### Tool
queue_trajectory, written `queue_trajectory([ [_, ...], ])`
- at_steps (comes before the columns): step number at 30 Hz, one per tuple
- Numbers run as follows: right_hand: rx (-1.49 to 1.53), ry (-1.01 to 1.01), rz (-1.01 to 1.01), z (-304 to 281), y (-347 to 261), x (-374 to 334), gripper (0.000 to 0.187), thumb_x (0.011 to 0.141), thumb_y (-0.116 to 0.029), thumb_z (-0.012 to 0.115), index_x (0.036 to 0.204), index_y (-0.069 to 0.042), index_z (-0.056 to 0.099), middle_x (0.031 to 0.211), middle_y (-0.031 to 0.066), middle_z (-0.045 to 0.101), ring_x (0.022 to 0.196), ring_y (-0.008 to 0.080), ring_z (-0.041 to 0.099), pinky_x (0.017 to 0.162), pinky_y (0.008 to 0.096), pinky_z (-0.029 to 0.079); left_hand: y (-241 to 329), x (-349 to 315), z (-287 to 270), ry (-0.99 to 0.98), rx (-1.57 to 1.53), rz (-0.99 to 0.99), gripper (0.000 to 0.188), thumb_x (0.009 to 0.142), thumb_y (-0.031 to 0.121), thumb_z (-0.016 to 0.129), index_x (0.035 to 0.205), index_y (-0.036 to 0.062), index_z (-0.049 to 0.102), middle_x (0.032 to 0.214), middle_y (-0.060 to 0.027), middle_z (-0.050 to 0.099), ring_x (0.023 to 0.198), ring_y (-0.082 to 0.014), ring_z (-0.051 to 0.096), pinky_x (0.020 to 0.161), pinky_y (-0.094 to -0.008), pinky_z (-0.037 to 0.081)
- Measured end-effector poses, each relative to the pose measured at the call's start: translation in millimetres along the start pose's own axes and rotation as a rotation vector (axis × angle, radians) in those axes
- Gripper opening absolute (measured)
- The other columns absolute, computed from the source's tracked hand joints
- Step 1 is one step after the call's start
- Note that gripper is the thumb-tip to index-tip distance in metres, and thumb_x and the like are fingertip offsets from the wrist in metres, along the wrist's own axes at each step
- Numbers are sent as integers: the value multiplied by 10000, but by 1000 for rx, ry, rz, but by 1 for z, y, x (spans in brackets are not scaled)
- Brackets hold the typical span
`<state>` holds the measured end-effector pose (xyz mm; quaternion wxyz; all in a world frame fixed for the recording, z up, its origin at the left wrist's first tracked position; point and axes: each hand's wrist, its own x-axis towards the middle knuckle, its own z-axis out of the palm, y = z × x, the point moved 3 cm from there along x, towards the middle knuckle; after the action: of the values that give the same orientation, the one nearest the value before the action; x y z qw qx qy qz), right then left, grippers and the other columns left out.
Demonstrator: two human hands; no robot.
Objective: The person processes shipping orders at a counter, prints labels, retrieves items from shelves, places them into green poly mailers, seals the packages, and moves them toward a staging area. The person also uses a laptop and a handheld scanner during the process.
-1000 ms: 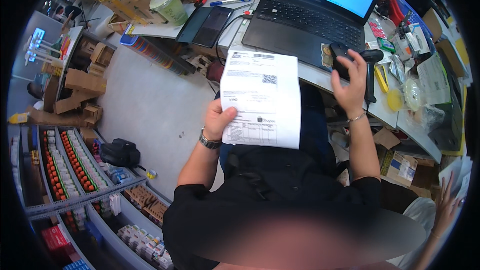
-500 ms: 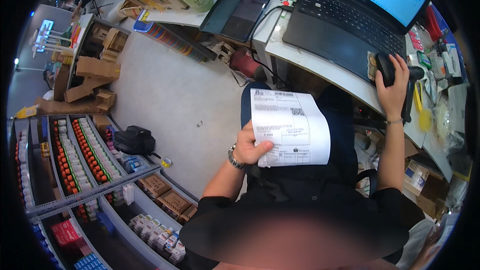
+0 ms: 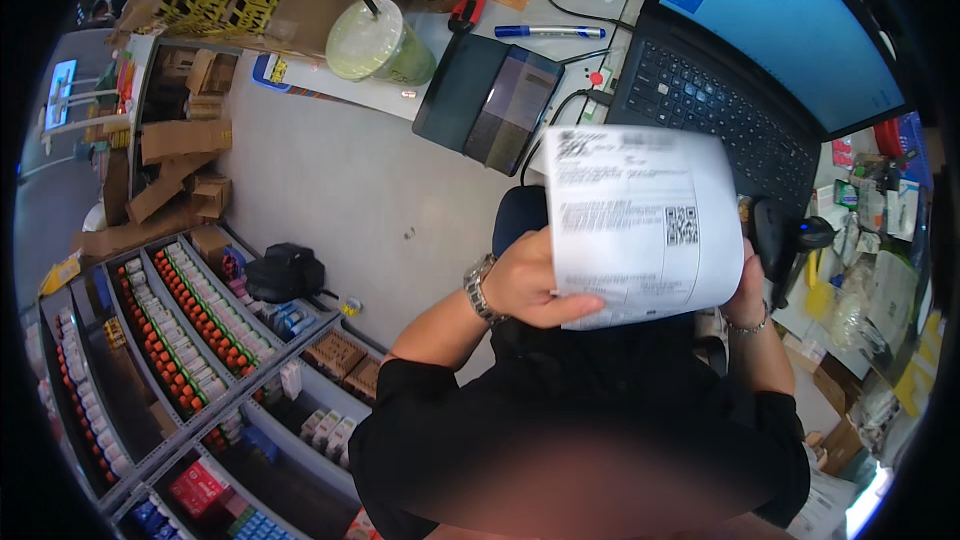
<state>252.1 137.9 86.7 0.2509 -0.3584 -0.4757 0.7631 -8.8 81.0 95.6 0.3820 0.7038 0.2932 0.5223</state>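
Note:
Printed white sheets [image 3: 620,240], with text blocks and a square code, are gripped at their lower left by my left hand [image 3: 540,280], thumb on top. My right hand [image 3: 747,290] is at the right edge of the paper; its fingers are hidden behind it. The paper is raised in front of the laptop [image 3: 700,80], covering part of its near left side. Just beyond my right hand lies a black mouse [image 3: 766,230], and beside that a black handheld scanner [image 3: 812,232] with a small blue light.
A green drink in a clear cup [image 3: 375,45], a dark folding case [image 3: 490,105] and a blue pen [image 3: 550,32] lie on the desk. Shelf bins of bottles [image 3: 180,340] stand at lower left. A black bag [image 3: 285,272] rests on the floor. Packets clutter the right side.
My right hand has left the mouse and moved down to the paper's right edge. The left hand has lifted the paper up and to the right. The view has shifted somewhat.

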Motion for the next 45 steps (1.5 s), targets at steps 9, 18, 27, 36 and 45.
queue_trajectory([
  [9,-124,217,4,45,-150,-6,261,900,-111,622,1104,52,608,1022,86,665,902,120,616,801,270,491,78,34,-25,37,-116,-565,445,603,209,884,955,43,668,1146,-145,545,1101,-277,537,953,-365,408],
  [18,-271,-17,-149,138,-194,34,261,898,-118,633,1093,55,612,1034,101,667,913,124,608,805,268,477,133,-71,-113,882,-291,-807,328,758,-22,697,930,93,443,948,-42,598,856,-107,596,715,-249,499],
  [27,-456,-282,-145,393,-170,127,262,890,-143,639,1080,36,625,1013,60,665,895,97,589,789,260,470,199,-262,-289,1388,-356,-536,161,857,0,570,910,105,460,892,-31,580,835,-142,605,713,-263,501],
  [36,-191,-300,-54,577,-146,230,294,915,-195,614,1107,29,610,1006,55,657,898,90,589,788,250,478,237,-314,-505,1372,-514,-622,266,998,350,449,1063,96,495,1011,-23,606,891,-132,611,699,-262,492],
  [45,-135,-148,36,642,-100,390,300,921,-205,604,1111,27,603,1031,55,654,897,92,595,796,258,481,113,-264,-745,1145,-568,-799,336,998,417,413,1061,102,511,869,-2,592,672,-66,515,488,-215,342],
])
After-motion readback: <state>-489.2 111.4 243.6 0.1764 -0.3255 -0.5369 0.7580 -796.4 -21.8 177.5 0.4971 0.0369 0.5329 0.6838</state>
